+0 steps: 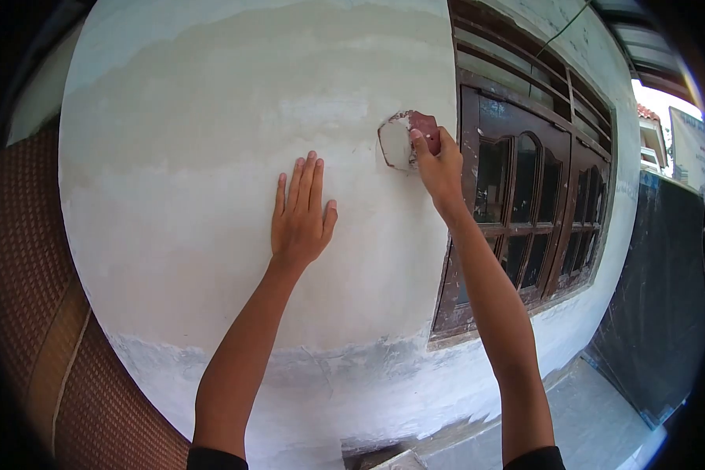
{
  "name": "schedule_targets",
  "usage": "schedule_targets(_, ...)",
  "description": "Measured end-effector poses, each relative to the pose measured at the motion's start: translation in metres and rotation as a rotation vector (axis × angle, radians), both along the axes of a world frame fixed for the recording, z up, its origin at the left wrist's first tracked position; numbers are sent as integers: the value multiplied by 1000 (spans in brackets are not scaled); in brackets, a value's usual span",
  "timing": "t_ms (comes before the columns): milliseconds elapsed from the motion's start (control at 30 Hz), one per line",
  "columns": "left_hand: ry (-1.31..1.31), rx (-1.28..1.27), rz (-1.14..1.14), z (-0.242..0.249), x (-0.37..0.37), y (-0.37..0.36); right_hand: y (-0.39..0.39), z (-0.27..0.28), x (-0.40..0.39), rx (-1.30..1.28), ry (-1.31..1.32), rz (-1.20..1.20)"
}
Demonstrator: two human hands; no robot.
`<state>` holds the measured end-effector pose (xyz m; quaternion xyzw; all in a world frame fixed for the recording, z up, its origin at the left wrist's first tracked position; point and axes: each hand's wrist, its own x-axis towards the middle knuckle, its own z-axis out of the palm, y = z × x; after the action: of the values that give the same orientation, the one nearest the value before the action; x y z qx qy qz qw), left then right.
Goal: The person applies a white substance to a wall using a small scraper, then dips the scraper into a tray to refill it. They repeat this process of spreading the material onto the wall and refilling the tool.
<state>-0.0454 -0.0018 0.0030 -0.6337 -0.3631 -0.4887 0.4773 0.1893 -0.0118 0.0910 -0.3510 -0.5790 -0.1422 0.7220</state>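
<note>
My left hand (298, 215) lies against the pale wall (211, 211), fingers stretched upward and thumb apart, holding nothing. Higher up and to the right, my right hand (442, 174) grips a flat reddish-brown tool (425, 128) between thumb and fingers. A broad whitish face with a ragged brown edge spreads left from it, against or very close to the wall. Whether this tool is a putty scraper or something else is hard to tell. My right fingers hide part of it. Beige and whitish patches cover the wall around both hands.
A brown wooden window (517, 180) with glass panes and slats above stands close to my right forearm. Woven brown panelling (23, 235) borders the left side. A dark panel (642, 298) and grey ledge (572, 415) are at the right. Below is a broken wall opening (368, 454).
</note>
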Motion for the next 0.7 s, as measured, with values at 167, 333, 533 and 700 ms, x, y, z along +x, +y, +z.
schedule_targets(167,2,-27,-34,-1,0,1,20,4,39,79,374,217)
schedule_targets(333,4,-36,-33,-2,1,1,5,-5,13,104,322,358)
schedule_targets(533,-1,-45,-38,-6,-1,-1,30,-12,50,28,386,233)
schedule_targets(700,-10,-60,-38,-6,1,-2,6,-23,21,25,275,360)
